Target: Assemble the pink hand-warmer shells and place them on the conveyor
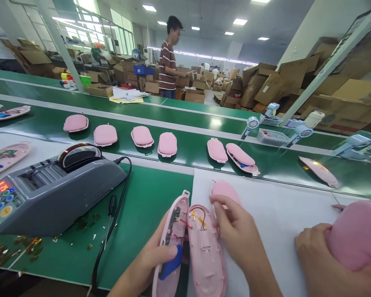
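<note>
My left hand (156, 255) grips one half of an opened pink casing (181, 210), its thumb on the blue wrapped part (172, 264) inside. A dark circuit board (172, 225) lies along that half's wall. Thin red and black wires run across to the other pink casing half (205, 255), which lies open side up to the right with yellow tape bits near its top. My right hand (235, 227) is beside that half's upper right edge, fingers curled together; what they hold, if anything, is hidden. Just behind it sits another pink casing (224, 190), partly covered.
A grey tape dispenser (62, 189) stands left, with a screwdriver (111, 206), black cable (120, 210) and tape scraps nearby. Several pink casings (167, 144) lie on the green belt (191, 154). At right, another person's hands (324, 251) hold a pink rounded piece (357, 235).
</note>
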The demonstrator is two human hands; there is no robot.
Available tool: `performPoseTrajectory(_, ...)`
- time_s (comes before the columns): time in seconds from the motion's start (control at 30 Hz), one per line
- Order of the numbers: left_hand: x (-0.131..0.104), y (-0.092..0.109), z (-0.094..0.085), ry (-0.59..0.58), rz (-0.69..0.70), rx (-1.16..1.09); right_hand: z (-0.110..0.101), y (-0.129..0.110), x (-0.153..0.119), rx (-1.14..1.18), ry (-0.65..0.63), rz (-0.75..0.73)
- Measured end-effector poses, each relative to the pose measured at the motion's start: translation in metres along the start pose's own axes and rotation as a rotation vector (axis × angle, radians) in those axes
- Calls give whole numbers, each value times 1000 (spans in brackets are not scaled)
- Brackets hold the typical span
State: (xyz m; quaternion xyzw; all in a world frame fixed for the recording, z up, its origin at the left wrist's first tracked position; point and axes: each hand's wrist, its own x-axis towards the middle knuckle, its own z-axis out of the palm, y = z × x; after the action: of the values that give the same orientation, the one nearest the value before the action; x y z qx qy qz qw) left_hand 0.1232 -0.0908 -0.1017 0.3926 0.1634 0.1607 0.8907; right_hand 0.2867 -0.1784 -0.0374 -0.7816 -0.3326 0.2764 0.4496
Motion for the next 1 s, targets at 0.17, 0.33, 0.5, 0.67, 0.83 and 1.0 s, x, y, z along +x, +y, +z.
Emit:
performPoseTrajectory(0.17, 2, -4, -11, -4, -11, -149, -7, 7, 13, -150, -131, -148)
performPoseTrajectory(0.33, 4, 2, -13, -31, -52, -136, 6, 4, 17, -174, -202, -382)
performPoseTrajectory(0.5, -2, 9, -7, 52, -103, -177, -1, -3, 1, -109, -149, -275)
performPoseTrajectory(0.67, -6, 8, -5, 91, -160, -189, -7, -8, -1, 141, -487, -93)
performPoseTrajectory(0.83, -7, 9, -1, -23, -47, -214, 2, -12, 4, 256, -584, -65)
performPoseTrajectory(1.0, -6, 4, 1, -57, 29, -171, 18, -19, 0, 185, -575, 41)
